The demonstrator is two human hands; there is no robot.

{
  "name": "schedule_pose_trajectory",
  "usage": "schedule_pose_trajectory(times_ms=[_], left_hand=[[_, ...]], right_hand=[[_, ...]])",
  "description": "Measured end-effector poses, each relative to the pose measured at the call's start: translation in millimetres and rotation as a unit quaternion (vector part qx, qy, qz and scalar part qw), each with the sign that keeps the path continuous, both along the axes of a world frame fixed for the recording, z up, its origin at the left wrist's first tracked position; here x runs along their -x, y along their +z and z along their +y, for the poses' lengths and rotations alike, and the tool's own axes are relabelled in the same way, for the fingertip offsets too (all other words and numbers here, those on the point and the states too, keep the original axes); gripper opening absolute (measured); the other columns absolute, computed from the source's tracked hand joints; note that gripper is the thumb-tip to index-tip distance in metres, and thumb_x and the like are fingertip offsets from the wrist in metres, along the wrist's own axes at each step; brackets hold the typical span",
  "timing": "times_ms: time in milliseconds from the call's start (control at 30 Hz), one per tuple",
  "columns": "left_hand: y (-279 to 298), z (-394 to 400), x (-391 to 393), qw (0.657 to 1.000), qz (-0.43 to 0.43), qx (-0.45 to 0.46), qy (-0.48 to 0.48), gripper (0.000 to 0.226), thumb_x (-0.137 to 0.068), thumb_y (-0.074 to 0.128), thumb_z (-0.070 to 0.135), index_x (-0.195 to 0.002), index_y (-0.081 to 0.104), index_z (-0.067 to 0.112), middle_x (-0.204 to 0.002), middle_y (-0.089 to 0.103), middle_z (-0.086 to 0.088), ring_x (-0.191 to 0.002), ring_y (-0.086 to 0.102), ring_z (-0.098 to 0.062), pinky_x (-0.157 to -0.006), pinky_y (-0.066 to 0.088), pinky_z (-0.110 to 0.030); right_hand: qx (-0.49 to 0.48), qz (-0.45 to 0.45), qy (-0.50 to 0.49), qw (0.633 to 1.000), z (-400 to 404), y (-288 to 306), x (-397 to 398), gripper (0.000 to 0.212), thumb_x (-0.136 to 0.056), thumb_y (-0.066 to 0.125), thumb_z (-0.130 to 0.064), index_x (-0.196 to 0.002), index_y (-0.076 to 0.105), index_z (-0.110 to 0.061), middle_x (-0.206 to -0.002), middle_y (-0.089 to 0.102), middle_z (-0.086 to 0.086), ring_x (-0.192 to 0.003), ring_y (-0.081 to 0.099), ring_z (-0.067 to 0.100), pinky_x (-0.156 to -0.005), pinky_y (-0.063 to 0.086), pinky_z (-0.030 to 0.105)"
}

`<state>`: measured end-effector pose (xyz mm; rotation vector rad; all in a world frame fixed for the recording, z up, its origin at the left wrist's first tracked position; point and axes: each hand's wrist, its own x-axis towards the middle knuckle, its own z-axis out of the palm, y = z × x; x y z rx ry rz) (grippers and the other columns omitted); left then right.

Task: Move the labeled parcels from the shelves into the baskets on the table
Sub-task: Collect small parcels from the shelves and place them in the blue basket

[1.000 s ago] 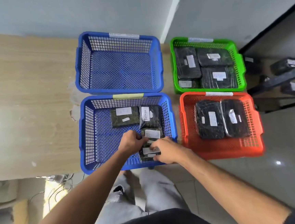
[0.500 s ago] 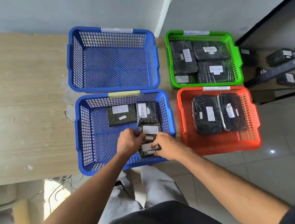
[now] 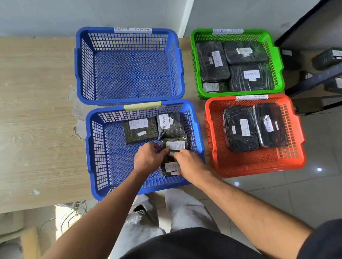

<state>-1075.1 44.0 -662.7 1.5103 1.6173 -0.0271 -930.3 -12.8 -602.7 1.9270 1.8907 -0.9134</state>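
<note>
Four baskets stand on the wooden table (image 3: 24, 121). Both my hands reach into the near blue basket (image 3: 98, 156). My left hand (image 3: 148, 160) and my right hand (image 3: 189, 165) pinch a small black parcel (image 3: 175, 145) with a white RETURN label from either side. Another labeled parcel (image 3: 169, 168) lies just below it, partly under my right hand. Two more black parcels (image 3: 140, 130) (image 3: 170, 125) lie at the basket's far side. The far blue basket (image 3: 125, 28) holds nothing.
The green basket (image 3: 275, 58) at the far right holds several black parcels. The orange basket (image 3: 258, 163) holds two. A dark shelf (image 3: 322, 76) at the right edge carries more labeled parcels (image 3: 328, 57). Tiled floor lies beneath the table's near edge.
My hands stay in the near blue basket on the same small parcel, shifting slightly up it. The camera has tilted a little, so the baskets sit lower in view.
</note>
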Motion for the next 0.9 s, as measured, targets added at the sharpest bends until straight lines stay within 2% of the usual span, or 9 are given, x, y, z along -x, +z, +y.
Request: schedule_pose_trajectory(times_ms=[167,267,333,400,467,567,700,800,900], left_hand=[[-3,3,0,1.0,-0.01,0.002,-0.017,0.041,-0.083,0.066,0.064,-0.094,0.067,0.025,-0.081,0.073,0.002,-0.075,0.07,-0.021,-0.069,0.059,-0.037],[-5,7,1,0.998,-0.027,0.025,-0.049,0.039,-0.084,0.065,0.062,-0.092,0.071,0.024,-0.076,0.072,0.003,-0.071,0.07,-0.019,-0.067,0.059,-0.036],[-5,11,1,0.997,-0.029,0.045,-0.056,0.036,-0.084,0.067,0.058,-0.086,0.073,0.022,-0.074,0.072,0.002,-0.072,0.07,-0.019,-0.07,0.06,-0.038],[-5,15,0,0.996,-0.027,0.059,-0.065,0.038,-0.084,0.068,0.055,-0.077,0.072,0.018,-0.07,0.072,-0.001,-0.072,0.071,-0.023,-0.069,0.06,-0.039],[-5,19,0,0.994,-0.035,0.077,-0.072,0.043,-0.084,0.07,0.052,-0.069,0.07,0.011,-0.065,0.072,-0.005,-0.069,0.072,-0.027,-0.066,0.061,-0.042],[-7,22,3,0.993,-0.043,0.087,-0.07,0.047,-0.081,0.07,0.052,-0.066,0.07,0.007,-0.06,0.071,-0.007,-0.065,0.072,-0.029,-0.064,0.062,-0.046],[-6,19,0,0.994,-0.029,0.072,-0.073,0.045,-0.085,0.072,0.048,-0.064,0.073,0.009,-0.057,0.071,-0.003,-0.063,0.072,-0.022,-0.066,0.061,-0.04],[-7,15,-3,0.996,-0.007,0.055,-0.067,0.045,-0.086,0.073,0.048,-0.066,0.072,0.008,-0.058,0.071,-0.003,-0.062,0.071,-0.021,-0.063,0.059,-0.038],[-7,14,-2,0.996,-0.012,0.066,-0.064,0.044,-0.087,0.074,0.047,-0.064,0.073,0.009,-0.057,0.071,-0.003,-0.063,0.072,-0.02,-0.063,0.058,-0.035]], right_hand=[[-0.016,-0.007,0.011,1.0,-6,-3,-3,0.021,-0.09,0.067,-0.005,-0.11,0.063,-0.008,-0.115,0.051,0.012,-0.097,0.066,0.036,-0.08,0.051,0.043],[-0.039,-0.016,-0.011,0.999,-12,-2,-3,0.024,-0.091,0.069,-0.019,-0.112,0.059,-0.011,-0.121,0.045,0.012,-0.099,0.065,0.035,-0.082,0.052,0.045],[-0.079,-0.02,-0.039,0.996,-16,1,-3,0.037,-0.088,0.073,-0.026,-0.117,0.054,-0.013,-0.126,0.042,0.01,-0.104,0.061,0.033,-0.083,0.052,0.044],[-0.128,-0.038,-0.034,0.99,-18,1,-3,0.058,-0.082,0.078,-0.024,-0.132,0.048,-0.015,-0.142,0.036,0.011,-0.117,0.053,0.033,-0.087,0.051,0.042],[-0.162,-0.059,-0.004,0.985,-17,-2,-3,0.081,-0.077,0.079,-0.015,-0.147,0.039,-0.012,-0.159,0.024,0.013,-0.129,0.043,0.037,-0.099,0.048,0.044],[-0.163,-0.064,0.046,0.983,-7,-9,-3,0.098,-0.076,0.078,-0.017,-0.156,0.023,-0.006,-0.168,0.006,0.012,-0.15,0.018,0.04,-0.117,0.032,0.053],[-0.121,-0.065,0.071,0.988,3,-15,-5,0.089,-0.088,0.067,-0.014,-0.158,0.013,-0.005,-0.169,-0.001,0.009,-0.154,0.001,0.036,-0.121,0.021,0.055],[-0.089,-0.064,0.08,0.991,9,-16,-8,0.086,-0.091,0.065,-0.014,-0.159,0.012,-0.006,-0.169,-0.002,0.007,-0.155,0.0,0.033,-0.123,0.015,0.053],[-0.06,-0.055,0.082,0.993,22,-16,-11,0.089,-0.086,0.074,-0.017,-0.157,0.019,-0.008,-0.168,0.004,0.006,-0.154,0.007,0.031,-0.124,0.013,0.05]])
